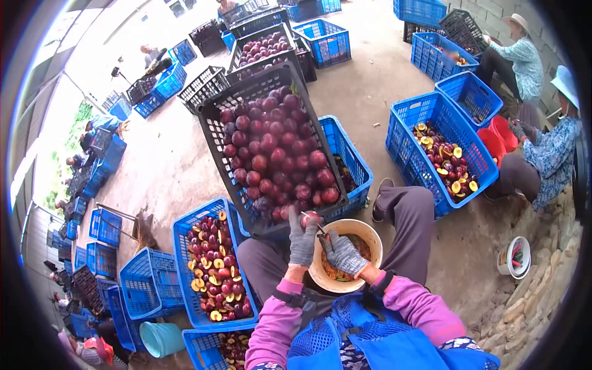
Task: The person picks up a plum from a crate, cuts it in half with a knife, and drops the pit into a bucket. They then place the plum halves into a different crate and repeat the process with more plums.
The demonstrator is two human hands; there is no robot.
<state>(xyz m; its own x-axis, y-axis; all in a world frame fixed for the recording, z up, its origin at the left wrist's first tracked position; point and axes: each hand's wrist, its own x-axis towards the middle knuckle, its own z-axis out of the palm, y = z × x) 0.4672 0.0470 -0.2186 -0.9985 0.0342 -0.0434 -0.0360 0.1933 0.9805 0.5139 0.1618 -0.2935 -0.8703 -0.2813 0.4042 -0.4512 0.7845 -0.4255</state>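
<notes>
My left hand [302,242], in a grey knit glove, holds a red plum [310,219] at its fingertips. Close beside it, my right hand [345,253], also gloved, is closed round a small knife [321,229] whose blade points at the plum. Under my hands, between my knees, stands a cream bucket [374,242] with orange-brown scraps inside. Just beyond my hands a black crate [216,145] full of whole plums [277,148] rests tilted on a blue crate [354,151]. To the left, another blue crate [185,271] holds halved plums [216,268].
A blue crate [401,135] of cut plums stands at right, near a seated person [542,148] with a red container [496,140]. Another person [521,61] sits behind. A white bucket [515,258] is at far right, a turquoise bucket [161,339] at lower left.
</notes>
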